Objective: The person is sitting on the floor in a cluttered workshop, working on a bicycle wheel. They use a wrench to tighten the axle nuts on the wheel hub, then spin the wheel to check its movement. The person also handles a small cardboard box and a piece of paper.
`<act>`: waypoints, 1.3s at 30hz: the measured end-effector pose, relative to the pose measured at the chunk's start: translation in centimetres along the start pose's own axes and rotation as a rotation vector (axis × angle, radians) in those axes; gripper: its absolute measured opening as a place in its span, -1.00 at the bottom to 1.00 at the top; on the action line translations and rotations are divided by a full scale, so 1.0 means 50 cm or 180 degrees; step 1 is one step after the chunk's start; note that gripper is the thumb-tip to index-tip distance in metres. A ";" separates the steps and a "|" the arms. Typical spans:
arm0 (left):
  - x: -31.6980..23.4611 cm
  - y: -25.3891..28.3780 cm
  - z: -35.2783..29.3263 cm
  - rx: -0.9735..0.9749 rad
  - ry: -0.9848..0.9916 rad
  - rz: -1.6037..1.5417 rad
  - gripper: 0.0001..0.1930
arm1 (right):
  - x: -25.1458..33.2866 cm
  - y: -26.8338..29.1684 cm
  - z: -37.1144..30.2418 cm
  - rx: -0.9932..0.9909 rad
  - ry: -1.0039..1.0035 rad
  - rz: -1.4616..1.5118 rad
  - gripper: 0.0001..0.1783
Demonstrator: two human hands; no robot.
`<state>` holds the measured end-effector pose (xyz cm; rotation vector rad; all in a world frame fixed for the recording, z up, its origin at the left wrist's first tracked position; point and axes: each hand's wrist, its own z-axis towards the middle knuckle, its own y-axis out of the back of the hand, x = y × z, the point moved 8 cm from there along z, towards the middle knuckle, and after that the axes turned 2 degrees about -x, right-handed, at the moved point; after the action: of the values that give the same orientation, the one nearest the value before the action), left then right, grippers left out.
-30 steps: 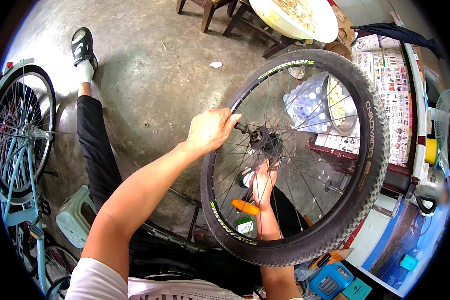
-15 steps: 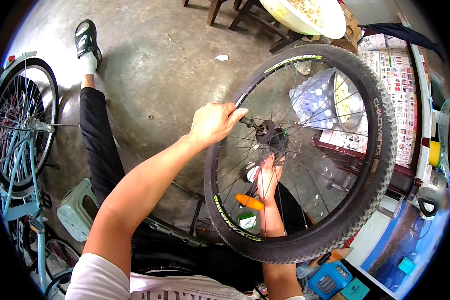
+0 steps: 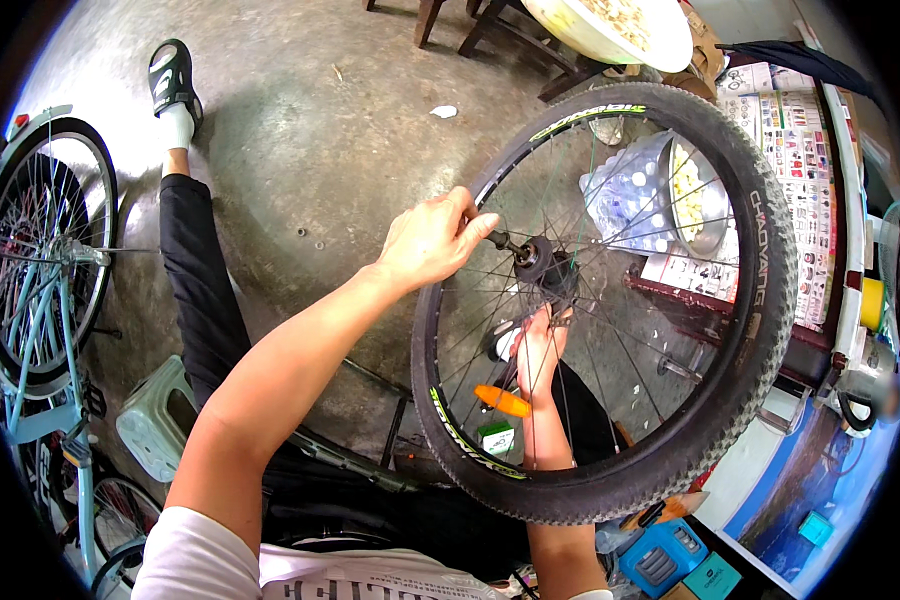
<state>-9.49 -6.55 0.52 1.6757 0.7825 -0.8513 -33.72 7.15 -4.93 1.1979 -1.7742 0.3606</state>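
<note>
— What sort of place is this?
— A bicycle repair workshop: bare concrete floor [image 3: 300, 150], a pale blue bicycle [image 3: 40, 300] parked at the left, a spoked wheel [image 3: 610, 300] being worked on, tool cases [image 3: 670, 555] lying beside it.

The bare concrete floor [image 3: 310, 150] carries a scrap of white paper [image 3: 443, 111] near its far edge, a pale green stool [image 3: 155, 420] at the near left, and wooden furniture legs [image 3: 450, 20] along the far edge.
</note>
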 end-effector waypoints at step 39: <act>-0.023 0.022 -0.008 -0.0379 -0.0890 -0.0208 -0.69 | 0.011 0.001 0.001 0.0008 0.0114 -0.0085 -0.67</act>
<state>-9.11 -6.54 2.12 1.3959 0.6830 -1.0381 -33.84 6.84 -4.51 1.2087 -1.7259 0.3665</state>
